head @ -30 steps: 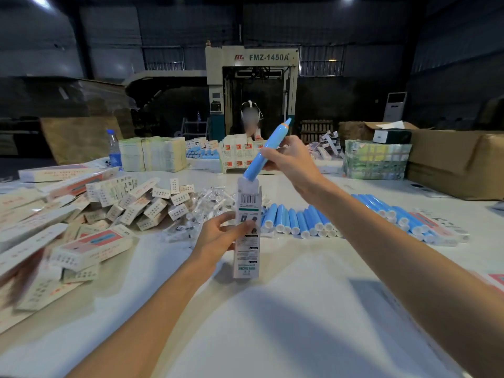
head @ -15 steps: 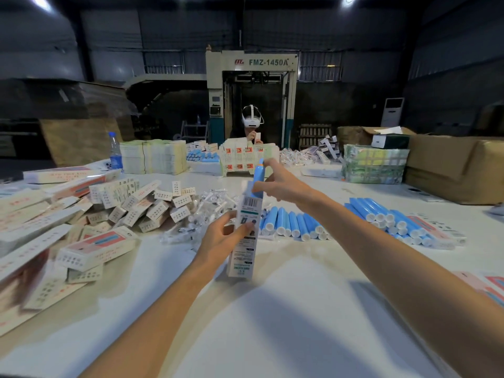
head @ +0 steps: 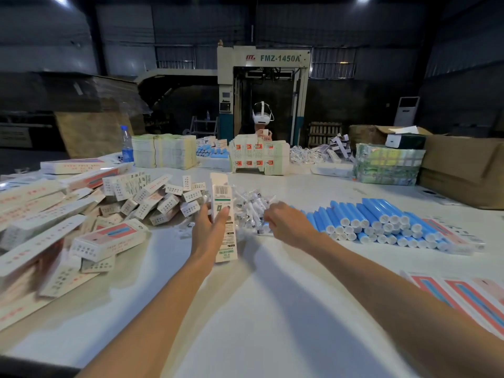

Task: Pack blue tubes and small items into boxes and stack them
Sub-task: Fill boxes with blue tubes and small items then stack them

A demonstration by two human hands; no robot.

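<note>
Has lost the tube from sight, likely down inside box (head: pixel 221 190), gripped upright at frame centre by left hand (head: pixel 210 230). Now reaches right hand (head: pixel 289 227) into packets (head: pixel 252 205) just right of box; cannot tell whether grasping one. Looks ready for a small item next.

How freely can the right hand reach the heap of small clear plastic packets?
Likely yes: the right hand sits at the near edge of the heap of small clear plastic packets, nothing between; the tall white carton in the left hand stands aside.
</note>
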